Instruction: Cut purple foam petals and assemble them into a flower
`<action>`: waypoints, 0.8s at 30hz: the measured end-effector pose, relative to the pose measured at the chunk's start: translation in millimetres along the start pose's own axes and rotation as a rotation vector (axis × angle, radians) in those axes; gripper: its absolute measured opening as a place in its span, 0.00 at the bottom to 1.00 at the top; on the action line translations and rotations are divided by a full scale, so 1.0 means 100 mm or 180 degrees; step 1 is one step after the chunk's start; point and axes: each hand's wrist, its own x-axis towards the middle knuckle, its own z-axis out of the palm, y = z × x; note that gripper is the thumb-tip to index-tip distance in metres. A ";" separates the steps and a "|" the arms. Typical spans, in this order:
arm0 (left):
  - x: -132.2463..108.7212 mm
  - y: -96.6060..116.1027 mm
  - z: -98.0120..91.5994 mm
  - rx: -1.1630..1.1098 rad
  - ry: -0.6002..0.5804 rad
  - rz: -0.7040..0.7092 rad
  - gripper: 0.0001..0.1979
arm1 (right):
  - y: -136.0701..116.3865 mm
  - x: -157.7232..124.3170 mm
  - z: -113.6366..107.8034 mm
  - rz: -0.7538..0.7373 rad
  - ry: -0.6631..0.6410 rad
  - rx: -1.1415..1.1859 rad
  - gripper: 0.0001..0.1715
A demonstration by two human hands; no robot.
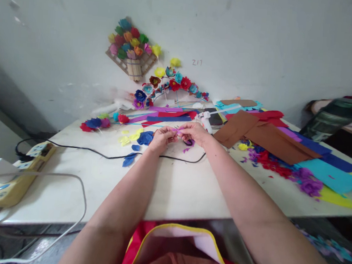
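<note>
L hand (164,138) & R hand (195,133) are pinching a purple pc (177,130) btwn them, fingertips clamped on it, over the white table (182,190), while blue petals (146,137) & yellow petals (136,135) are lying nr the L hand, w/ a white glue gun (205,120) resting behind the R hand.

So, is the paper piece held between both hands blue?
No, the paper piece pinched between the left hand and right hand is purple.

Craft workroom: paper flowers (185,83) are lining wall (265,45); coloured sheets (279,142), loose petals (146,137), power strip (23,182) are lying on worktable (183,186).
</note>
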 end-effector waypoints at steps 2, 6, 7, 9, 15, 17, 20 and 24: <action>0.00 0.00 -0.01 -0.0042 -0.0011 0.0014 0.14 | 0.01 0.00 -0.01 -0.0004 -0.0084 0.0084 0.09; 0.01 -0.02 -0.04 -0.0127 -0.0057 0.0019 0.14 | 0.03 0.02 -0.06 -0.0019 -0.0171 0.0185 0.08; 0.01 -0.02 -0.04 -0.0152 -0.0064 0.0011 0.14 | 0.03 0.02 -0.07 -0.0024 -0.0183 0.0204 0.07; 0.02 -0.03 -0.05 -0.0194 -0.0062 -0.0003 0.14 | 0.04 0.02 -0.08 -0.0042 -0.0212 0.0247 0.07; 0.03 -0.02 -0.05 -0.0293 -0.0086 0.0014 0.16 | 0.02 0.00 -0.08 -0.0072 -0.0270 0.0319 0.06; 0.02 -0.01 -0.04 -0.0313 -0.0069 0.0009 0.16 | 0.01 0.00 -0.08 -0.0090 -0.0282 0.0308 0.06; 0.01 0.00 -0.03 -0.0337 -0.0044 -0.0013 0.16 | 0.01 -0.01 -0.08 -0.0126 -0.0315 0.0313 0.06; 0.01 0.00 -0.03 -0.0368 -0.0036 0.0005 0.14 | 0.02 0.00 -0.09 -0.0176 -0.0350 0.0375 0.07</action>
